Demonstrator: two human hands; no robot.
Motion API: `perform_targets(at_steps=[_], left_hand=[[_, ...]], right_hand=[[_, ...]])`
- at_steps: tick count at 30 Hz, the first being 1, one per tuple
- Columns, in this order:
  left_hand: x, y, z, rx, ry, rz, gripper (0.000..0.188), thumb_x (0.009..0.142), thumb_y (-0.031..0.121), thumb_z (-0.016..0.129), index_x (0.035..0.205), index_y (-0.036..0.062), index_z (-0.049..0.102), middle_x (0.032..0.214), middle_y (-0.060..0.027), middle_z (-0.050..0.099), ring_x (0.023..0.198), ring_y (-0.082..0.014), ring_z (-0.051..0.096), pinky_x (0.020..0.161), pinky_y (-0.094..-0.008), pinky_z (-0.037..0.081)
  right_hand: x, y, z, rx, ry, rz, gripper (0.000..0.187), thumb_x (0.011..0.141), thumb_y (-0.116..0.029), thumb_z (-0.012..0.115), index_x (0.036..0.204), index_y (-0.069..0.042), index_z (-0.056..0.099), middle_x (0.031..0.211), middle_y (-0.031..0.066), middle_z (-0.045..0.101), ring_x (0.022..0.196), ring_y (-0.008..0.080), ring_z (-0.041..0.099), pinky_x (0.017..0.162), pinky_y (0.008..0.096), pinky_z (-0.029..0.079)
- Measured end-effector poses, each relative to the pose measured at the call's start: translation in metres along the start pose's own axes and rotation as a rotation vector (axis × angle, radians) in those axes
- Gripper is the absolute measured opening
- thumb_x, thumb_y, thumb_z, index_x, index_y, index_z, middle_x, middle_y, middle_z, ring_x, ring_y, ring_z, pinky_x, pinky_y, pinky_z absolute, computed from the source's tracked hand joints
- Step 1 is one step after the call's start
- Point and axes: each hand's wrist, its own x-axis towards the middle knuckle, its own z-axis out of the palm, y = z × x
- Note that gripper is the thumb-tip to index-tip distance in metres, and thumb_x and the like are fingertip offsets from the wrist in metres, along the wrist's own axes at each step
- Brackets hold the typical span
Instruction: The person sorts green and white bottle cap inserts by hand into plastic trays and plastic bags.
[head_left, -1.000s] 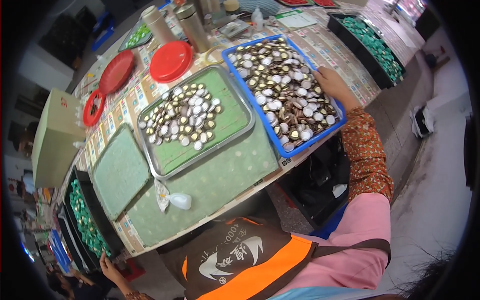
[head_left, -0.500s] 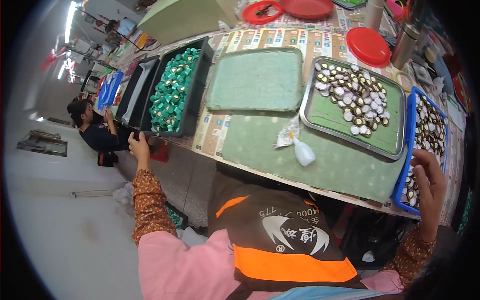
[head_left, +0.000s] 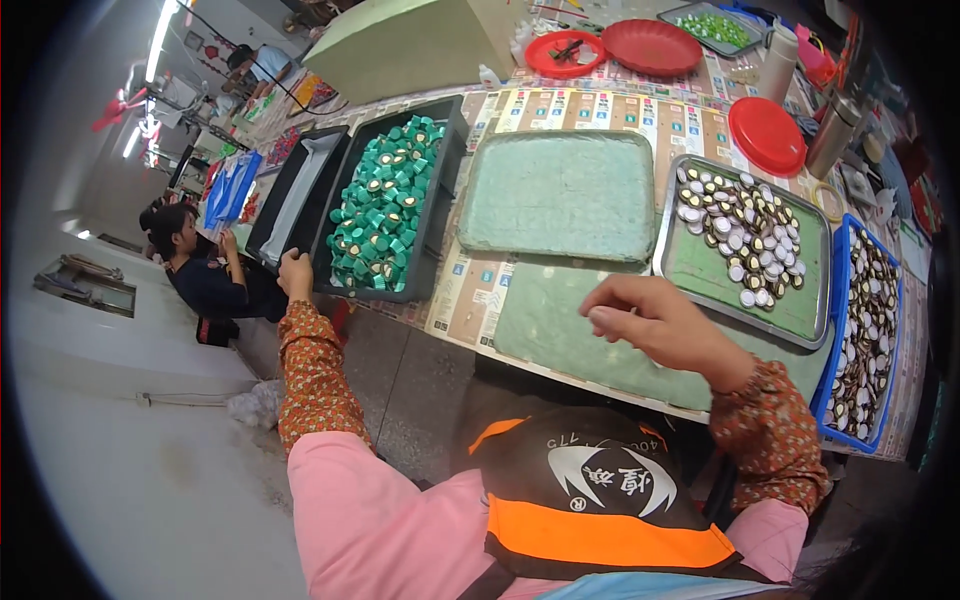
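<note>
My left hand (head_left: 296, 272) grips the near left corner of a black bin (head_left: 437, 222) filled with green caps (head_left: 385, 210). My right hand (head_left: 655, 325) hovers over the green mat (head_left: 545, 325) at the table's near edge, fingers loosely curled and pointing left, with nothing visible in it. To its right lies a metal tray (head_left: 742, 322) with a green liner and several gold and silver caps (head_left: 735, 225). Farther right, a blue tray (head_left: 822, 385) holds many more such caps.
A green padded tray (head_left: 560, 195) sits between the bin and the metal tray. A second black bin (head_left: 295, 195) stands left of the first. Red lids (head_left: 767, 135), red plates (head_left: 650, 45), metal flasks (head_left: 835, 120) and a green box (head_left: 410, 45) lie farther back. Another person (head_left: 205, 270) sits at the left.
My right hand left the blue tray and swung left over the green mat. My left hand kept hold of the black bin's corner while the view turned left.
</note>
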Motion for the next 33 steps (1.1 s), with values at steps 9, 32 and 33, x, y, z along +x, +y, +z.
perform_targets(at_steps=[9,32,33], left_hand=[[0.014,-0.03,-0.004,0.048,-0.03,0.19,0.039,0.094,0.024,0.063,0.128,0.0052,0.062,0.119,-0.022,0.07,0.111,-0.0396,0.067,0.094,-0.0458,0.052],[0.043,-0.017,-0.024,-0.22,-0.371,0.229,0.032,0.094,0.033,0.069,0.106,0.0029,0.069,0.089,-0.0111,0.069,0.084,-0.0193,0.064,0.078,-0.0353,0.05],[0.049,-0.021,-0.027,-0.177,-0.348,0.31,0.032,0.096,0.032,0.067,0.105,0.0015,0.07,0.091,-0.01,0.07,0.086,-0.0163,0.064,0.079,-0.0332,0.05]], right_hand=[[0.091,0.02,0.072,0.184,-0.193,0.199,0.03,0.098,-0.032,0.062,0.104,-0.003,0.069,0.087,0.0047,0.07,0.078,0.0132,0.066,0.061,0.0288,0.05],[0.223,0.061,0.218,0.373,0.042,0.195,0.034,0.088,-0.026,0.076,0.097,-0.001,0.055,0.078,0.0074,0.059,0.06,0.0155,0.06,0.049,0.0338,0.051],[0.224,0.053,0.225,0.38,0.029,0.184,0.034,0.088,-0.026,0.076,0.097,-0.001,0.055,0.078,0.0074,0.059,0.06,0.0155,0.06,0.049,0.0338,0.051]])
